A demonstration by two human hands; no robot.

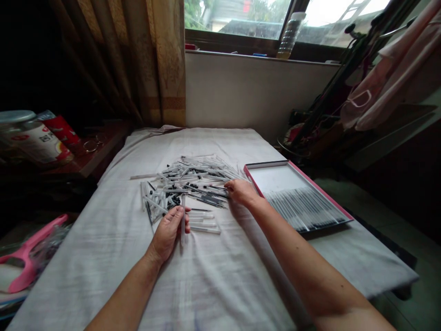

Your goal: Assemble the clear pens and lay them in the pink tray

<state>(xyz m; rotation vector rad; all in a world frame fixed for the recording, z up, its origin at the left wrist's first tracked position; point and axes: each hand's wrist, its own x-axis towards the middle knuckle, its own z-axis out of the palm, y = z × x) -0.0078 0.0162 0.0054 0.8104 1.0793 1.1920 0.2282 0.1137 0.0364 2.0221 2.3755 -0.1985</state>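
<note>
My left hand is closed around a clear pen barrel and holds it upright above the cloth. My right hand reaches to the right side of the pile, its fingertips pinched together beside the dark pen refills. Whatever is between those fingertips is too small to make out. A loose heap of clear pen barrels, with black caps among them, spreads in front of both hands. Several more clear barrels lie just right of my left hand.
A shallow red-edged box stands at the right, its near part filled with a row of pens. A pale cloth covers the table. Left are a lidded jar and a pink plastic handle. A window and curtain are behind.
</note>
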